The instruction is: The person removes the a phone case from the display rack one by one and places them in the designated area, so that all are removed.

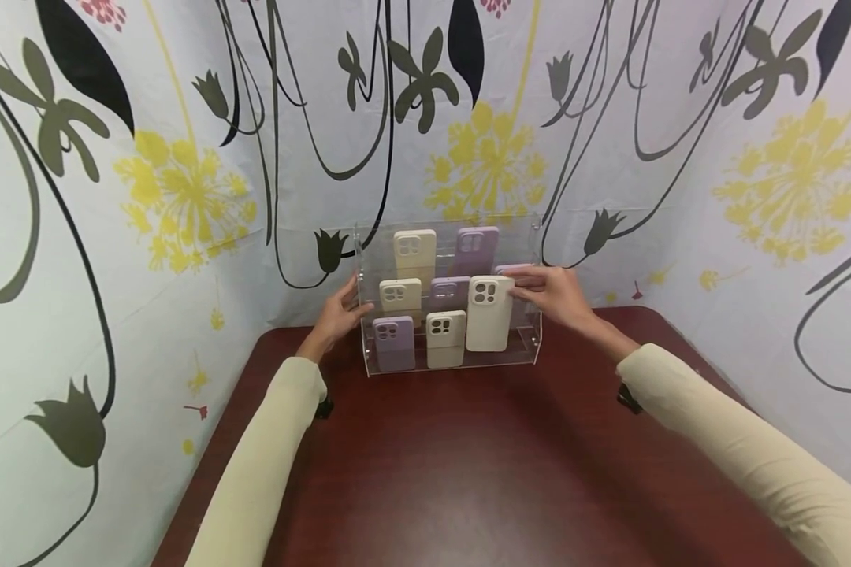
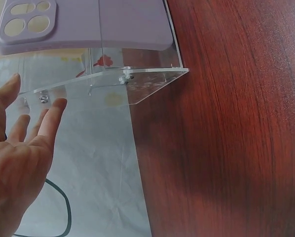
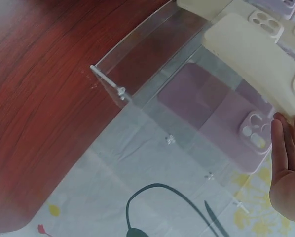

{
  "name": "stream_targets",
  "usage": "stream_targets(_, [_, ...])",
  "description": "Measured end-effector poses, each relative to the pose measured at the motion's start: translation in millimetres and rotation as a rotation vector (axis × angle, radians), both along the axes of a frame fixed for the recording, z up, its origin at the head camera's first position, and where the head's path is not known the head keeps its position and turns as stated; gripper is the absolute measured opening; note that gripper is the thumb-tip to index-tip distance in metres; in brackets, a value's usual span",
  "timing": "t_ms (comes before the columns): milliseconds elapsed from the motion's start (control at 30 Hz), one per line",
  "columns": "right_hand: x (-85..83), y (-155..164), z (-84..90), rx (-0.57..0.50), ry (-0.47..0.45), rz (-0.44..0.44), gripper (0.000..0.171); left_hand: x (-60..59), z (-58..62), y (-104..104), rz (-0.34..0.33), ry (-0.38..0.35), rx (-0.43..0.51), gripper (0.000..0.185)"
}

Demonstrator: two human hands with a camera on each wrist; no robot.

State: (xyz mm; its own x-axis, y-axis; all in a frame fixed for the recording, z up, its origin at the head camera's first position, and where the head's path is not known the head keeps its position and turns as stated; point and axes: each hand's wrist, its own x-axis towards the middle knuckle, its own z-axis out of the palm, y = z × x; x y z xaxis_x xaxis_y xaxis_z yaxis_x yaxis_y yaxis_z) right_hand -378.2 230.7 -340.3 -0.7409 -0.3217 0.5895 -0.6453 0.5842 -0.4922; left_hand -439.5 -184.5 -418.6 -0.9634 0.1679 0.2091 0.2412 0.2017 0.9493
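A clear acrylic tiered rack [image 1: 536,353] stands on the table holding several phone cases. My right hand [image 1: 556,294] pinches a cream phone case [image 1: 488,324] by its upper right corner, thumb and fingers at the edge. This case is upright at the right part of the lowest tier, overlapping the cases behind it. In the right wrist view a lilac case [image 3: 216,118] sits behind it near the rack's side panel. My left hand [image 1: 336,319] touches the rack's left side panel with extended fingers, its thumb toward the front.
On the lowest tier are a lilac case [image 1: 394,346] and a cream case [image 1: 445,342]. Higher up are another cream case [image 1: 415,256] and a lilac case [image 1: 477,248]. A flower-patterned cloth [image 1: 291,157] hangs behind and beside the dark red wooden table [image 1: 425,449].
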Motion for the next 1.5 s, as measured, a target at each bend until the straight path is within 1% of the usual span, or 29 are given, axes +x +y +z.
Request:
stream_targets(100, [0.2, -7.7, 0.1, -0.01, -0.041, 0.012, 0.038, -1.0, -0.8, -1.1, 0.0, 0.004, -0.003, 0.084])
stream_targets(267, [1.2, -20.9, -2.8, -0.009, -0.11, 0.021, 0.035, 1.0, -0.5, -1.8, 0.006, -0.005, -0.017, 0.084])
stream_targets(467, [1.5, -40.4, -10.6, 0.007, -0.14, 0.047, 0.034, 0.6, -2.3, -0.7, 0.015, 0.0, -0.022, 0.084])
stream_targets(633, [3.6, -61.9, -17.6, 0.015, -0.2, 0.081, 0.034, -0.8, -3.5, 0.7, 0.035, 0.001, -0.041, 0.083])
stream_targets(733, [5.5, -75.9, -22.9, -0.013, -0.262, 0.113, 0.034, -0.2, -3.1, 1.9, 0.028, -0.001, -0.031, 0.084])
stream_targets(800, [6.8, -86.8, -26.8, -0.061, -0.318, 0.14, 0.034, 0.5, -2.6, 1.8, 0.021, -0.005, -0.023, 0.084])
stream_targets(967, [7.8, -117.9, -38.1, -0.163, -0.429, 0.211, 0.034, -0.2, -1.1, -1.2, 0.038, -0.005, -0.036, 0.084])
stream_targets(1067, [7.6, -135.4, -44.5, -0.179, -0.46, 0.235, 0.033, -1.7, 0.3, -2.8, 0.044, 0.0, -0.041, 0.085])
stream_targets(1167, [7.0, -149.4, -50.9, -0.185, -0.469, 0.25, 0.032, -2.4, 2.4, -2.9, 0.041, 0.005, -0.04, 0.085])
stream_targets(1300, [6.5, -163.2, -59.8, -0.2, -0.489, 0.303, 0.032, -1.3, 5.0, -0.7, 0.042, 0.009, -0.039, 0.084])
stream_targets(1367, [6.6, -169.2, -64.7, -0.213, -0.513, 0.324, 0.032, -0.5, 5.0, 0.7, 0.043, 0.012, -0.04, 0.084])
stream_targets(1500, [9.6, -180.2, -73.5, -0.216, -0.564, 0.302, 0.032, 0.3, 2.8, 3.2, 0.035, 0.029, -0.035, 0.083])
